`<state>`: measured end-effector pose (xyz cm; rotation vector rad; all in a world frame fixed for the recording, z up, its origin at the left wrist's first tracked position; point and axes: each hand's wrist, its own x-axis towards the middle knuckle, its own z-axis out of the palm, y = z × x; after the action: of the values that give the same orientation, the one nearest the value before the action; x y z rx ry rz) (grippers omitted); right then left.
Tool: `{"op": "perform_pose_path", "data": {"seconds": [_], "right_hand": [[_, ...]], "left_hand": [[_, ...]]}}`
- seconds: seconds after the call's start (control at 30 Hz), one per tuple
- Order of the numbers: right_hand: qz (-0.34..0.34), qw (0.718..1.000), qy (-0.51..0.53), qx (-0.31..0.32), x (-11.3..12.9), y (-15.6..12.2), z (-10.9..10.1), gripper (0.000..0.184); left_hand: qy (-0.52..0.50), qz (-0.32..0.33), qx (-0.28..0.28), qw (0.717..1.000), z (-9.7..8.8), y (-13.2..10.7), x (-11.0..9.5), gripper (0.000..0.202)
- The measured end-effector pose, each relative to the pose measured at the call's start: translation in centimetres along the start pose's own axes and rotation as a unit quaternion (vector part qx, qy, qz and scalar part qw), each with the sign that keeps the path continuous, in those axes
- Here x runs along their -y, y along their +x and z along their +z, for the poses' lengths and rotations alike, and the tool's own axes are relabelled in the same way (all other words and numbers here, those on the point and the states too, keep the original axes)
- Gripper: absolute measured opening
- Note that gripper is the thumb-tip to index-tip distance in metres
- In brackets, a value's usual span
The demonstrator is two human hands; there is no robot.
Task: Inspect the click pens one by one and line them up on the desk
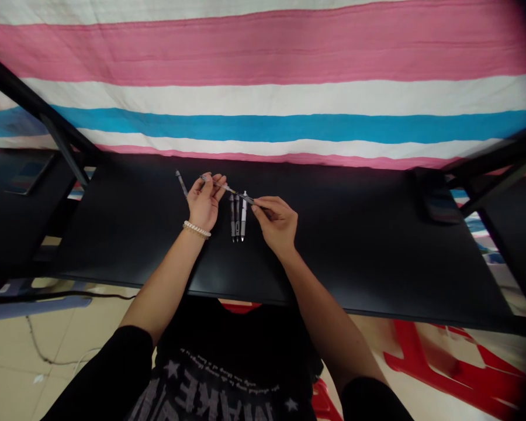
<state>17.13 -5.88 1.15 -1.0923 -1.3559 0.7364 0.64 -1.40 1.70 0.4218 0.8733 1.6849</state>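
Both my hands are raised over a black table (355, 234). My left hand (204, 202), with a bead bracelet at the wrist, pinches one end of a slim pen (233, 191). My right hand (277, 221) pinches the pen's other end, so it spans between them, tilted down to the right. Under it three pens (238, 217) lie side by side on the table, two dark and one white. One more dark pen (181, 183) lies alone just left of my left hand.
A pink, white and blue striped cloth (263, 88) hangs behind the table. Black frame bars (39, 111) slant at left and right. A dark flat thing (440, 204) sits on the table's right end. Red plastic stool (442, 362) parts stand on the floor below.
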Motion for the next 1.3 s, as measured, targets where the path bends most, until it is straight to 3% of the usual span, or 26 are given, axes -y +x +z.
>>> {"op": "perform_pose_path", "data": {"seconds": [0.3,0.43,0.53,0.67,0.9,1.2,1.3], "right_hand": [[-0.045,0.998,-0.038,-0.033,-0.4,-0.5,0.3,0.009],[0.07,0.997,0.039,0.015,-0.7,-0.5,0.8,0.029],[0.105,0.99,0.089,0.035,-0.9,-0.3,1.1,0.045],[0.165,0.98,0.078,0.074,-0.7,-0.2,0.8,0.046],[0.205,0.969,0.078,0.109,0.3,0.0,0.2,0.048],[0.168,0.979,0.061,0.103,-0.5,-0.3,0.1,0.045],[0.148,0.977,0.043,0.148,-0.7,-0.4,-0.1,0.042]], "left_hand": [[0.02,-0.041,0.054,0.998,1.1,-1.7,1.1,0.018],[0.022,-0.039,0.048,0.998,1.2,-1.7,1.1,0.016],[0.01,-0.022,0.04,0.999,1.1,-1.5,0.9,0.015],[0.01,-0.018,0.044,0.999,1.1,-1.5,0.7,0.014],[0.006,-0.009,0.045,0.999,1.2,-1.6,0.8,0.013],[0.006,-0.028,0.047,0.998,1.4,-1.8,0.7,0.017],[-0.011,-0.061,0.052,0.997,1.6,-1.8,0.1,0.013]]}}
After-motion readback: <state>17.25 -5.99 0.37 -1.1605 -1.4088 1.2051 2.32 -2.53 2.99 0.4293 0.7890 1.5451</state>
